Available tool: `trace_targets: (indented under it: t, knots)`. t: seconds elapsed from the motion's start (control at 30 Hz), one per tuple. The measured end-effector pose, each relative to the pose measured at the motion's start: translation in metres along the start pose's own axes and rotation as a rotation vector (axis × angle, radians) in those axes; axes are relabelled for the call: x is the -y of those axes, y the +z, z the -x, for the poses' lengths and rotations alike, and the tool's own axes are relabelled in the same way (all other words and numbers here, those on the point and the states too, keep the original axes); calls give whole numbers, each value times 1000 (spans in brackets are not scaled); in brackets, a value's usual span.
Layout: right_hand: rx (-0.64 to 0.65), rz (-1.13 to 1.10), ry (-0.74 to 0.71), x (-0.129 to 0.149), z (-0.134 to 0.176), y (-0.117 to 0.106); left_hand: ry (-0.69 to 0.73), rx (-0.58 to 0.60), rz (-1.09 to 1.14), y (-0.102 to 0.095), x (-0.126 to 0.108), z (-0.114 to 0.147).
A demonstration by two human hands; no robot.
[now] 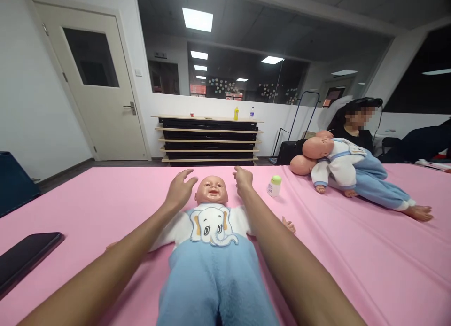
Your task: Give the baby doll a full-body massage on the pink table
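A baby doll [211,236] lies face up on the pink cloth [116,190], its head toward the far edge. It wears blue trousers and a white top with an elephant's face on the chest. My left hand [179,190] is beside the doll's head on the left, thumb and fingers apart, nothing in it. To the right of the head, my right hand [243,180] is raised with its fingers partly curled and apart, and I see nothing in it. Both forearms pass over the doll's outstretched arms. A small white bottle with a green cap [274,186] stands right of my right hand.
Several more dolls [348,168] lie piled at the right, in front of a seated person [354,121] wearing a headset. A black phone [28,255] rests at the left. Beyond the table are a stack of boards [211,140], a hand trolley [299,119] and a door [84,91].
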State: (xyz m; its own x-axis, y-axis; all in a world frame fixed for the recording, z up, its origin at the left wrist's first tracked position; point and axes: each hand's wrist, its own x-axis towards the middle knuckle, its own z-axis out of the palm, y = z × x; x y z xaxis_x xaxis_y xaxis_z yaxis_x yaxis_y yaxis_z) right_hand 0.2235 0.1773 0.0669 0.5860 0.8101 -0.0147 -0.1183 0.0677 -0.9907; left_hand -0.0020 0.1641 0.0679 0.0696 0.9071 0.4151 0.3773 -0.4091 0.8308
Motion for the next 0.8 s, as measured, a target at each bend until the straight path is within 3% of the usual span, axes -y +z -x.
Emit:
trace_targets:
  t: [0.07, 0.13, 0.27, 0.37, 0.6, 0.8]
  knots:
    - [23, 11, 22, -16, 2, 12, -72, 39, 194, 28, 5, -29]
    - [125, -29, 2, -30, 9, 18, -95, 106, 289, 46, 13, -44]
    - [450, -176, -135, -45, 20, 19, -41, 206, 366, 57, 23, -37]
    - [578, -147, -172, -44, 24, 17, -21, 255, 501, 57, 25, -25]
    - [642, -175, -136, -51, 29, 6, -122, 341, 742, 55, 33, -11]
    - [628, -231, -125, -58, 30, 6, -109, 316, 743, 56, 37, -12]
